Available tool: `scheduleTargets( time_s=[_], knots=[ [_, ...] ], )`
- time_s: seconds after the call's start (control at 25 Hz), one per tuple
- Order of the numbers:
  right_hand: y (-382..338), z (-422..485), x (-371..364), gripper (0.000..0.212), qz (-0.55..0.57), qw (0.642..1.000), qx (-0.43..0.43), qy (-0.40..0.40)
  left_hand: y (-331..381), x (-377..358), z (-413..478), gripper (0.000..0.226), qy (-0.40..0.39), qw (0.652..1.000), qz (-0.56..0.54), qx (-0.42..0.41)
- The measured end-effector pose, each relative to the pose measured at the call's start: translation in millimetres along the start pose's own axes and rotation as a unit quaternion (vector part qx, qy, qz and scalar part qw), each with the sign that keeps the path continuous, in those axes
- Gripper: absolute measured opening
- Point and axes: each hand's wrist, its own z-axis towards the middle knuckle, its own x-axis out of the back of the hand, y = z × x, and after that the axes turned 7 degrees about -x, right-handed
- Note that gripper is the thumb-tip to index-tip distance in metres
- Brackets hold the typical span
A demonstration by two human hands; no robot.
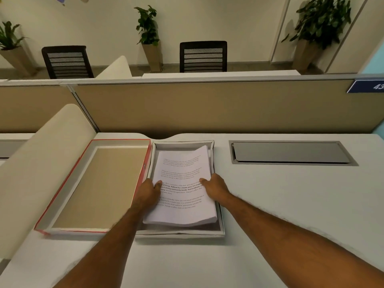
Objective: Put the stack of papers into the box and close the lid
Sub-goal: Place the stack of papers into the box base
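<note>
1. Two bare forearms reach forward; left hand (148, 191) and right hand (215, 187) grip opposite sides of one stack of papers (182, 183), thumbs on top.
2. One stack sits inside the grey box (220, 223), between the hands.
3. One red-edged lid (94, 188) lies open, touching the box, just left of the left hand.
4. Bare desk (291, 204) spreads right of the right hand.

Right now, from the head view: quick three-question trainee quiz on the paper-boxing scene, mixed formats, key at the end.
1. True or false: the red-edged cardboard lid already covers the shallow white box.
2. Which hands grip the stack of printed white papers? A) left only B) right only C) both
3. Fill in: the lid lies open-side up to the ___ of the box.

Key:
1. False; it lies on the pale desk.
2. C; left hand and right hand, thumbs on top.
3. left
</note>
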Motion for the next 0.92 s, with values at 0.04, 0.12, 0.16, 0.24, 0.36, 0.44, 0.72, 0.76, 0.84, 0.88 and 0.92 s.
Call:
scheduleTargets(
  time_s=[0.04,0.12,0.16,0.24,0.36,0.44,0.72,0.76,0.84,0.88,0.92],
  knots=[
    [1.5,3.0,-2.4,0.04,-0.003,1.0,0.0,-0.002,-2.4,-1.3,1.6,0.042,0.0,1.0,0.005,0.001],
    [3.6,7.2,-6.3,0.039,-0.016,1.0,0.006,0.0,-5.2,-5.1,4.9,0.044,0.001,1.0,0.021,0.007],
    [3.1,8.3,-8.3,0.038,-0.027,1.0,0.011,0.004,-5.9,-6.3,5.9,0.045,0.002,1.0,0.026,0.015],
    [1.2,10.3,-12.2,0.035,-0.059,0.998,0.018,0.015,-4.3,-9.2,7.7,0.043,0.0,0.999,0.032,0.038],
    [-1.7,12.1,-17.4,0.027,-0.115,0.993,0.027,0.019,-0.3,-13.2,9.8,0.037,-0.011,0.996,0.053,0.072],
    [-3.4,11.5,-18.8,0.023,-0.124,0.992,0.026,0.008,2.7,-15.0,9.9,0.034,-0.01,0.994,0.072,0.084],
    [-11.7,-4.3,-4.8,0.035,-0.129,0.99,0.049,-0.036,12.6,-11.5,1.2,0.056,-0.008,0.991,0.088,0.101],
    [-13.1,-7.7,-2.2,0.034,-0.134,0.988,0.066,-0.029,14.9,-10.1,-1.9,0.063,0.003,0.992,0.079,0.096],
    [-14.3,-15.2,2.7,0.034,-0.146,0.983,0.107,-0.007,17.9,-7.3,-8.2,0.064,0.022,0.995,0.072,0.064],
    [-13.8,-18.9,5.0,0.035,-0.156,0.979,0.128,0.006,18.6,-5.1,-11.7,0.063,0.026,0.996,0.075,0.042],
    [-12.5,-21.8,6.8,0.037,-0.167,0.975,0.146,0.019,17.6,-2.4,-15.0,0.062,0.028,0.996,0.085,0.018]
  ],
)
